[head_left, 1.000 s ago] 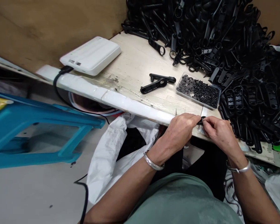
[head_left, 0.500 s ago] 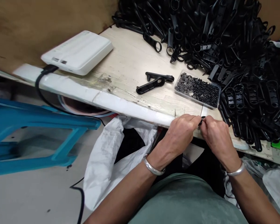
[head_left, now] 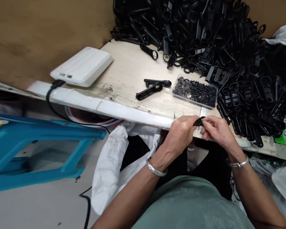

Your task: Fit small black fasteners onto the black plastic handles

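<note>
Close to the table's front edge, my left hand (head_left: 184, 129) is closed around a black plastic arm-shaped part (head_left: 199, 121), most of it hidden by the fingers. My right hand (head_left: 216, 129) pinches thumb and forefinger against the exposed end of that part. Whatever small thing the right fingertips may hold is hidden. Just beyond both hands stands a clear shallow box (head_left: 206, 105) with many tiny black pieces (head_left: 201, 90). To the box's left, two black plastic arms (head_left: 149, 91) lie overlapping, each long with a ring at one end.
A big heap of black plastic arms (head_left: 193, 35) covers the table's back and right. At the left sits a white device (head_left: 82, 66) with a black cable (head_left: 49, 98). A blue stool (head_left: 38, 133) and a white sack (head_left: 108, 168) are below the edge. A green tray (head_left: 281, 139) is far right.
My right fingers, bunched tightly at the part half a second ago, have spread a little from it while the fingertips still touch. More of the black part shows. The camera view has shifted slightly.
</note>
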The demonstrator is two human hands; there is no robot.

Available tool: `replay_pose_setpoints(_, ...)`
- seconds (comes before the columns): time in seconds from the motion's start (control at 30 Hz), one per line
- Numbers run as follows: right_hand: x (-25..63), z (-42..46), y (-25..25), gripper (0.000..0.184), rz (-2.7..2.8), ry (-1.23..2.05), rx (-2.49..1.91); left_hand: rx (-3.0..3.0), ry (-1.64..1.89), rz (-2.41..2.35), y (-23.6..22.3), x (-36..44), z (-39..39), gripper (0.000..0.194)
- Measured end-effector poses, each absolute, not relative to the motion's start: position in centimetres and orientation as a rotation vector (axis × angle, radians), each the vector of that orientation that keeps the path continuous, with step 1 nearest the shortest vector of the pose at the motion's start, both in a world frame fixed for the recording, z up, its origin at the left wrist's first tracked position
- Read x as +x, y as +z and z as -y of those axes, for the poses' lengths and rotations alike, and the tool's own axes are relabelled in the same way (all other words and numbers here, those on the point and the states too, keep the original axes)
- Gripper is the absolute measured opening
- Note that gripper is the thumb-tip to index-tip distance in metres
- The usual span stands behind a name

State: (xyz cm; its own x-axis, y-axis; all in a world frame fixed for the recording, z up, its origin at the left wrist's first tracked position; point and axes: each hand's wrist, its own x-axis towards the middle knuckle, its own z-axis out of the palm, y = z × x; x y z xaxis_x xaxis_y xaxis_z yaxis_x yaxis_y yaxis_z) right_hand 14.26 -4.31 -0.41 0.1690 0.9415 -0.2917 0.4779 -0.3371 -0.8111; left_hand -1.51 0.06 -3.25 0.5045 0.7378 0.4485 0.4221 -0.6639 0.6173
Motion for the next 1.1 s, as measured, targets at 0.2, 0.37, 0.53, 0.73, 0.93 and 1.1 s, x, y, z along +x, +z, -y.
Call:
replay_pose_setpoints(0.2,14.1,5.5,-1.1,0.045,0.904,1.125,-1.652,2.240,1.200,-0.940,-3.2,-1.2,0.8,0.022)
replay_pose_setpoints(0.37,13.2,5.7,-1.3,0.047,0.730,1.119,-1.453,2.185,1.270,-0.941,-2.8,-1.0,1.4,0.023)
replay_pose_setpoints(0.53,12.3,5.4,-1.3,0.049,0.595,1.132,-1.335,2.134,1.325,-0.951,-2.5,-1.2,1.8,0.026)
replay_pose_setpoints(0.73,11.9,5.1,-0.7,0.045,0.506,1.164,-1.310,2.075,1.310,-0.954,-2.2,-1.5,2.1,0.026)
replay_pose_setpoints(0.93,11.9,5.0,-0.7,0.044,0.503,1.165,-1.330,2.081,1.302,-0.964,-2.4,-1.4,2.1,0.027)
replay_pose_setpoints(1.1,11.3,4.7,-0.7,0.037,0.479,1.099,-1.369,2.068,1.341,-0.951,-2.1,-1.2,2.6,0.024)
